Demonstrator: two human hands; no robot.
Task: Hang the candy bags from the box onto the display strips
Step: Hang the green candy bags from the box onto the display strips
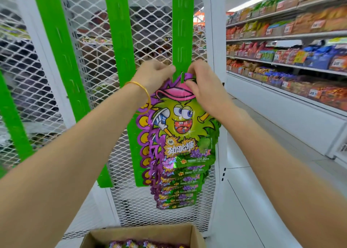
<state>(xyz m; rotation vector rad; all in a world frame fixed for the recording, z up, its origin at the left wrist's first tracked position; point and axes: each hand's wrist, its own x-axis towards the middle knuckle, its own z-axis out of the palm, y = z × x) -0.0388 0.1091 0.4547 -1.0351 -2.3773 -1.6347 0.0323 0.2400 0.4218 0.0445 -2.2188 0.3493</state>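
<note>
Hanging underway | candy bag [180, 120] pinched by right hand [204, 84], display strip [183, 31] held by left hand [154, 74] | more left in box [142, 232]

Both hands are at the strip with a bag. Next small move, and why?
Probably ease the candy bag down until its hole seats on the tab, then release. Both the left hand and right hand pinch its top at the green strip, and the tab seems just through.
</note>
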